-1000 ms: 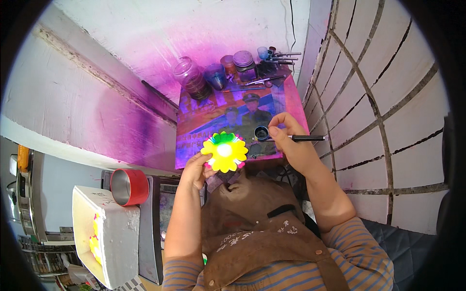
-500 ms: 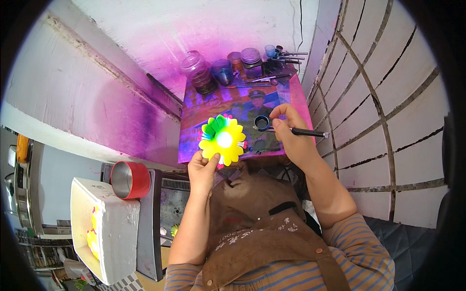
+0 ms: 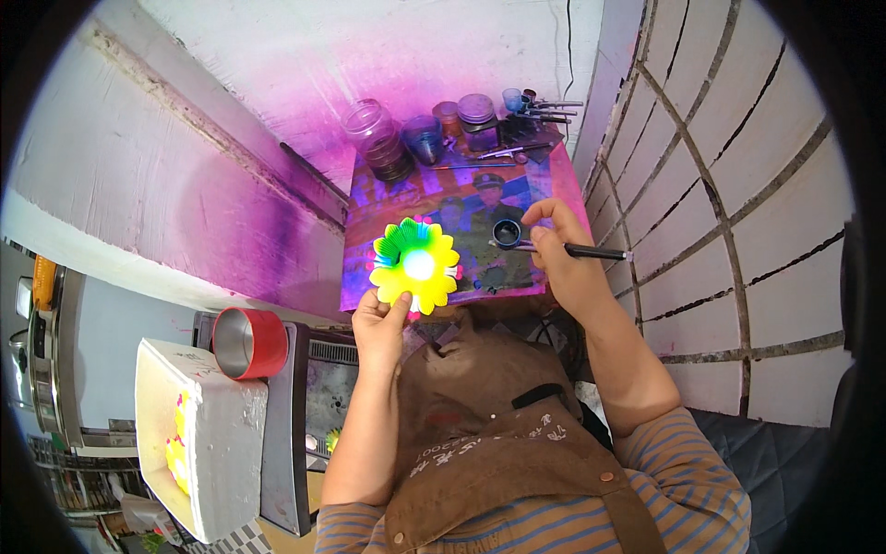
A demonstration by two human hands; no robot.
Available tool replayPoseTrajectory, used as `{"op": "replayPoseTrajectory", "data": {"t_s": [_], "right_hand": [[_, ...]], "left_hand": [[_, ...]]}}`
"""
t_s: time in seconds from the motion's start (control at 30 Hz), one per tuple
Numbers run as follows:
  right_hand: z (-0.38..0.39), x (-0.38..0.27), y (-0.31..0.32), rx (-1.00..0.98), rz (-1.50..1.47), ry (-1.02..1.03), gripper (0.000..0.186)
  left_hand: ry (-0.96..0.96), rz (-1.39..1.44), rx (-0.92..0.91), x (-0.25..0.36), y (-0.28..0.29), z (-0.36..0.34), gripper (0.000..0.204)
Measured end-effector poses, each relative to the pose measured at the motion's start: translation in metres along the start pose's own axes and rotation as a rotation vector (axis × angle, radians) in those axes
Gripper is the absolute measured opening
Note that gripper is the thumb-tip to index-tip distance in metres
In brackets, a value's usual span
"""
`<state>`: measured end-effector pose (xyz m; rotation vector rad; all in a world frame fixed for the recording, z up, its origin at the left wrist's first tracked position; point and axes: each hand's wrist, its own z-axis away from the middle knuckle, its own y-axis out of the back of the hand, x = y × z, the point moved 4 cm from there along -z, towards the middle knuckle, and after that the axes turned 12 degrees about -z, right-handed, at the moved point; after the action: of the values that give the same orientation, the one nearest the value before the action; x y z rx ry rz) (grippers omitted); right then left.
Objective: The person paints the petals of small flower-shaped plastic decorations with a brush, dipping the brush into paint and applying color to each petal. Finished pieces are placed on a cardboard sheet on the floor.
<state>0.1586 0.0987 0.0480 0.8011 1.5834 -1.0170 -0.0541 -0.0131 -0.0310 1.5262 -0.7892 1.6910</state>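
My left hand (image 3: pixel 383 319) pinches the lower edge of a scalloped flower piece (image 3: pixel 420 268), yellow with a white centre, green on its upper-left petals and pink tips behind. My right hand (image 3: pixel 558 254) grips a black airbrush (image 3: pixel 595 251), index finger curled over it, with a small dark cup (image 3: pixel 508 234) on its front pointing toward the flower. Both are held over a paint-stained board (image 3: pixel 360 282) with a printed picture, tinted purple and pink.
At the board's back stand jars (image 3: pixel 478 125), cups (image 3: pixel 423 138) and several more airbrushes (image 3: pixel 549 113). A red pot (image 3: pixel 263 342) and white foam box (image 3: pixel 212 434) holding yellow pieces sit left. A pink-stained wall (image 3: pixel 231 203) and tiled wall (image 3: pixel 701 231) flank me.
The flower has risen and moved slightly left, turning so its green petals sit more to the upper left. The airbrush is a little higher in view and has shifted right.
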Motion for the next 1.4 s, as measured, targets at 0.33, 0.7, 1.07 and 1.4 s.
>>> {"op": "replayPoseTrajectory", "data": {"t_s": [0.33,0.7,1.07,1.4], "right_hand": [[0.003,0.0,0.003,0.006,0.002,0.026,0.011],[0.007,0.002,0.004,-0.015,-0.036,-0.012,0.012],[0.008,0.0,0.001,-0.023,0.035,-0.022,0.013],[-0.001,-0.005,0.008,-0.024,-0.122,-0.015,0.02]], "left_hand": [[-0.032,-0.009,0.01,0.003,0.003,0.001,0.014],[-0.064,-0.02,0.052,0.003,0.007,0.0,0.013],[-0.024,-0.031,0.087,0.005,0.009,0.0,0.009],[0.251,0.222,0.232,-0.025,0.001,-0.014,0.033]]}}
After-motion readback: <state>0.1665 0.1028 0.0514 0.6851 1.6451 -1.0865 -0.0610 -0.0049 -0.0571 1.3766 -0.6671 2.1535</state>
